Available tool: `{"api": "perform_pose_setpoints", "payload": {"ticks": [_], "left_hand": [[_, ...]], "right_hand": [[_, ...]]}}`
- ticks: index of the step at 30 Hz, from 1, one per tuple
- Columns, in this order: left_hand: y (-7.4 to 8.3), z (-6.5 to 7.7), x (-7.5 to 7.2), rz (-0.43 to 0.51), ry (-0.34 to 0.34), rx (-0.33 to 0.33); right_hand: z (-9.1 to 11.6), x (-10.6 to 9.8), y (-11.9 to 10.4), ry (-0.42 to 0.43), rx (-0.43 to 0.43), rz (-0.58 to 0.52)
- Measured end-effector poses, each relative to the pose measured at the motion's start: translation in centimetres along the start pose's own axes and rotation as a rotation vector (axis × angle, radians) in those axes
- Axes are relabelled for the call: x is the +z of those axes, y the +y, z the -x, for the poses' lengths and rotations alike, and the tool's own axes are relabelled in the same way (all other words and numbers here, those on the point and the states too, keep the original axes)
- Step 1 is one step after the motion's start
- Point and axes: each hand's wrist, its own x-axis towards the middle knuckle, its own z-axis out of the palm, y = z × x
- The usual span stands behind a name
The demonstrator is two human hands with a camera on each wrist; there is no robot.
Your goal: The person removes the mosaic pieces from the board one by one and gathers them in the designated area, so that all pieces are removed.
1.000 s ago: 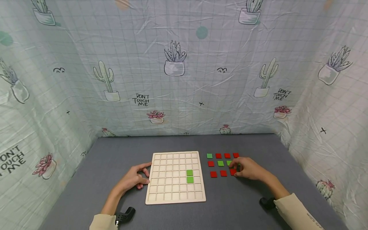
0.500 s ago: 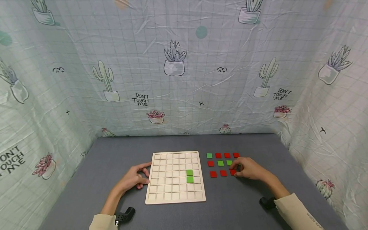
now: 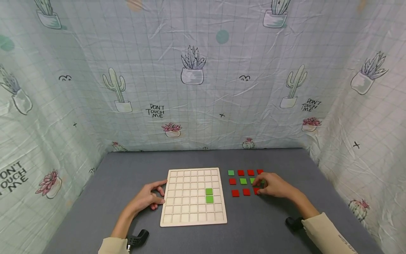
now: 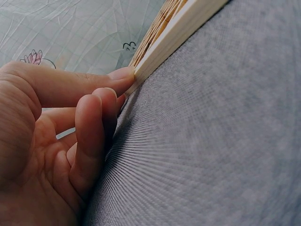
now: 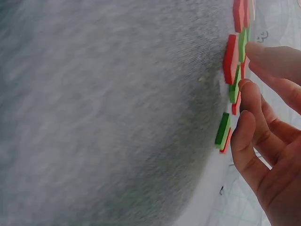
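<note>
A pale wooden grid board (image 3: 182,201) lies on the table, with two green square tiles (image 3: 209,199) stacked one behind the other in its right-hand part. My left hand (image 3: 146,197) touches the board's left edge with thumb and index fingertips; the left wrist view has the thumb (image 4: 84,87) against the wooden side, other fingers loosely bent. Right of the board, red tiles (image 3: 246,192) and green tiles (image 3: 243,181) lie in three rows. Over their right end hovers my right hand (image 3: 274,185), thumb and fingers apart, nothing between them. It partly hides the nearest tiles.
The dark grey table (image 3: 196,240) is bounded by a patterned cloth (image 3: 222,91) at the back and both sides. Black wrist devices, one on the left (image 3: 138,238) and one on the right (image 3: 294,223), sit by the sleeves.
My right hand has shifted very slightly left over the tiles. The left hand, the board and the tiles have stayed in place.
</note>
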Motion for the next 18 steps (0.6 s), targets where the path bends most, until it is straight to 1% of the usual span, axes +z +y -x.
{"api": "perform_pose_setpoints", "payload": {"ticks": [3, 6, 18], "left_hand": [[0.1, 0.1, 0.1, 0.006, 0.005, -0.011], [0.2, 0.2, 0.1, 0.01, 0.005, -0.007], [-0.3, 0.0, 0.0, -0.006, -0.001, 0.005]], "right_hand": [[-0.3, 0.0, -0.2, -0.004, 0.009, -0.01], [-0.7, 0.0, -0.6, -0.006, 0.016, -0.022], [-3.7, 0.9, -2.5, -0.005, -0.056, -0.006]]}}
